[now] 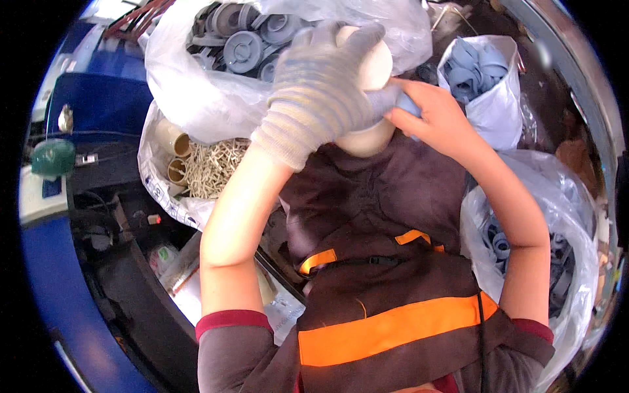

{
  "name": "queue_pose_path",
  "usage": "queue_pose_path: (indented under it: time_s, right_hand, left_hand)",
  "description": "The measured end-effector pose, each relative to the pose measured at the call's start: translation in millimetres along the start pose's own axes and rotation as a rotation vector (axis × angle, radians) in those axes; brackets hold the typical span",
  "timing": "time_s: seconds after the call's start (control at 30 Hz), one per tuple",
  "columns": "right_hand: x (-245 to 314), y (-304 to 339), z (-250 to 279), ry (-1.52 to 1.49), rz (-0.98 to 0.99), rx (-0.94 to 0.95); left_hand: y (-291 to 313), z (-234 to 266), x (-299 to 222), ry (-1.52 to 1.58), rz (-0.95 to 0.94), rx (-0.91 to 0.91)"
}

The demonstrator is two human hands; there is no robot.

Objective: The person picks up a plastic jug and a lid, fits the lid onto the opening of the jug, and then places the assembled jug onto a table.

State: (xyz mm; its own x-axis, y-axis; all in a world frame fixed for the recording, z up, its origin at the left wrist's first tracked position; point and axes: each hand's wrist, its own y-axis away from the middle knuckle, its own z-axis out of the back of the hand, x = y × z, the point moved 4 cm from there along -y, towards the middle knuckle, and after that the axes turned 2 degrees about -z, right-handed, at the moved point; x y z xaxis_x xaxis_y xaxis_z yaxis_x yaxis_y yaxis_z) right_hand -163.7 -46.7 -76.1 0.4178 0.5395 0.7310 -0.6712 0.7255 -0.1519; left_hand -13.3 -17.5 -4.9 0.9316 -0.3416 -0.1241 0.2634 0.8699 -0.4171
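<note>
My left hand (pixel 327 88), in a striped grey-and-cream knitted glove, grips a cream plastic piece that looks like a pipe fitting. The fitting's pale round end (pixel 375 64) shows by the gloved fingers, and its lower curved part (pixel 367 141) comes out below the palm, above my lap. My bare right hand (pixel 431 116) is closed on a small blue-grey piece (pixel 407 108), pressed close against the fitting's right side. What kind of thing that piece is, I cannot make out. The glove hides the fitting's middle.
A large clear bag (pixel 196 98) of grey round caps (pixel 243 52) stands ahead. Left of my lap, a white sack (pixel 149 160) holds cream tube fittings (pixel 173 143) and thin offcuts (pixel 213 167). At right are a white bag (pixel 495 118) of blue-grey pieces (pixel 475 67) and another clear bag (pixel 576 196).
</note>
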Motion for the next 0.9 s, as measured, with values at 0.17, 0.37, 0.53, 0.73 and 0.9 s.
queue_pose_path:
  time_s: [0.17, 0.37, 0.53, 0.73, 0.9]
  right_hand:
    - [-18.7, 20.1, -7.1, 0.222, 0.073, -0.18]
    - [-16.2, 19.4, -11.5, 0.303, -0.093, -0.078]
    - [-29.6, 23.2, -10.9, 0.346, -0.088, -0.081]
    - [-19.3, 23.4, -21.3, 0.35, -0.057, -0.077]
    - [-26.7, 14.9, -10.3, 0.263, 0.047, -0.111]
  left_hand:
    - [-1.1, -3.1, -2.7, 0.063, -0.073, -0.002]
    - [-19.5, 49.6, -4.9, 0.14, -0.106, -0.142]
    - [-38.0, 83.5, -23.5, 0.926, 0.589, -0.144]
    - [9.9, -8.9, 9.8, 0.012, -0.116, -0.029]
    - [0.5, 2.6, 15.6, 0.246, -0.108, -0.088]
